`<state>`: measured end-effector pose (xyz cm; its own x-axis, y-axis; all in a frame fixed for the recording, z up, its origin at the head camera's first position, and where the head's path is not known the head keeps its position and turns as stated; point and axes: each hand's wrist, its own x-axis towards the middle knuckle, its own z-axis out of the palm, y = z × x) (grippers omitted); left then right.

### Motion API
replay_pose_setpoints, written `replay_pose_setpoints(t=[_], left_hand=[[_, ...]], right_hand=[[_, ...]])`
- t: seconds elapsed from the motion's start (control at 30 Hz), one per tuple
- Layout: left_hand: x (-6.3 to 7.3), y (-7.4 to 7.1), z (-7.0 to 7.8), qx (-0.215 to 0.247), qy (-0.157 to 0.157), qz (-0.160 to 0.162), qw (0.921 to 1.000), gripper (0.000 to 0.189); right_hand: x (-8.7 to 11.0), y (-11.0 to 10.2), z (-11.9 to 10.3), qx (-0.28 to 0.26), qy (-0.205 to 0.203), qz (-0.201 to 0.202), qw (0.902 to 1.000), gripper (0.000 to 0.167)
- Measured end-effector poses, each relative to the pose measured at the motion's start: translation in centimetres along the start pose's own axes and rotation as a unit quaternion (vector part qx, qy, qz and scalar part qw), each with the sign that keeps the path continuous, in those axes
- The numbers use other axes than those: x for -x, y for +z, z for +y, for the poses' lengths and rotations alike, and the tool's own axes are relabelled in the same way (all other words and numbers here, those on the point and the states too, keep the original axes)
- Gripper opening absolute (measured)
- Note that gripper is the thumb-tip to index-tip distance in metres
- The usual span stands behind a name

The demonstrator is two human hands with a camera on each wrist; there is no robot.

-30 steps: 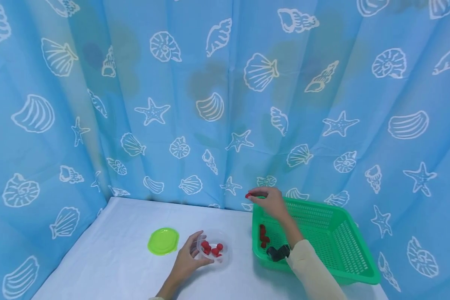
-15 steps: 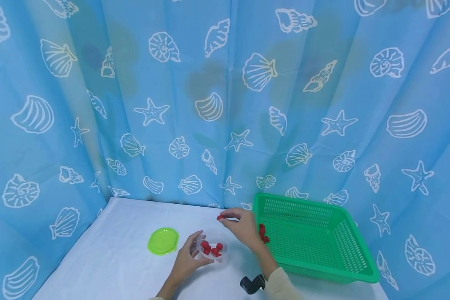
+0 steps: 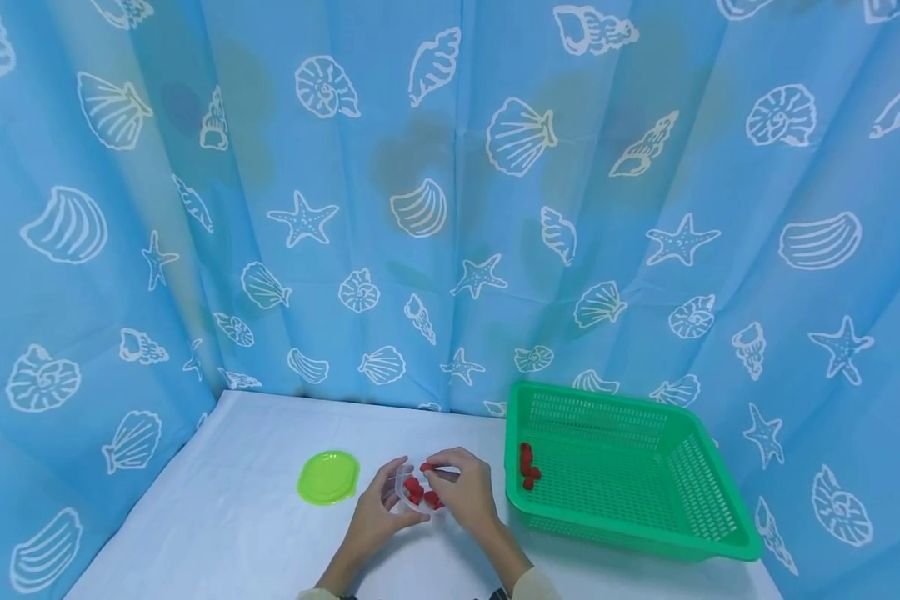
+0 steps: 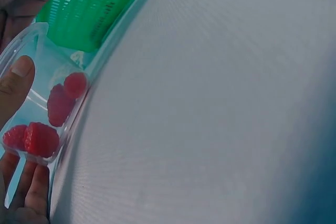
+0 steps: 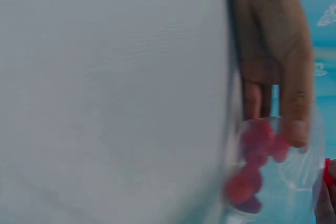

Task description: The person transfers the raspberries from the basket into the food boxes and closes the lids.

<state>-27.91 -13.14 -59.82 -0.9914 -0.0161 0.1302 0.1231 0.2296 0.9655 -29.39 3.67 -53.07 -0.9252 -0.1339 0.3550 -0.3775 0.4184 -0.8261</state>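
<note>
A small clear plastic tub [image 3: 402,492] with several raspberries [image 4: 43,139] inside sits on the white table. My left hand [image 3: 372,517] grips its side, with the thumb [image 4: 21,69] on the tub and the fingers opposite in the left wrist view. Over the tub's far right rim, my right hand [image 3: 461,492] pinches a single raspberry [image 3: 426,467] between thumb and fingertips. At the right edge of the right wrist view, that raspberry [image 5: 328,171] shows only in part. My right hand hides the tub's right side in the head view.
A green plastic basket [image 3: 637,542] stands to the right, with several raspberries [image 3: 527,467] near its left wall. Left of the tub lies a lime-green lid [image 3: 328,477]. Behind the table hangs a blue curtain [image 3: 450,208] with white shell prints.
My right hand has moved left and down from the basket's far left edge to the tub, carrying the raspberry. My left hand keeps its grip on the tub.
</note>
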Motion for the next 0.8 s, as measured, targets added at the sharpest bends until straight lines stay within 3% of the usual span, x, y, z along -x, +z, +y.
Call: replay_pose_setpoints(t=[0.3, 0.8], left_hand=[[0.1, -0.1, 0.1, 0.005, 0.012, -0.004, 0.9999, 0.089], [0.1, -0.1, 0.1, 0.009, 0.013, -0.008, 0.9998, 0.091]], right_hand=[[0.1, 0.6, 1.3, 0.039, -0.051, 0.003, 0.9979, 0.014], [0.1, 0.9, 1.4, 0.116, -0.084, -0.002, 0.9897, 0.015]])
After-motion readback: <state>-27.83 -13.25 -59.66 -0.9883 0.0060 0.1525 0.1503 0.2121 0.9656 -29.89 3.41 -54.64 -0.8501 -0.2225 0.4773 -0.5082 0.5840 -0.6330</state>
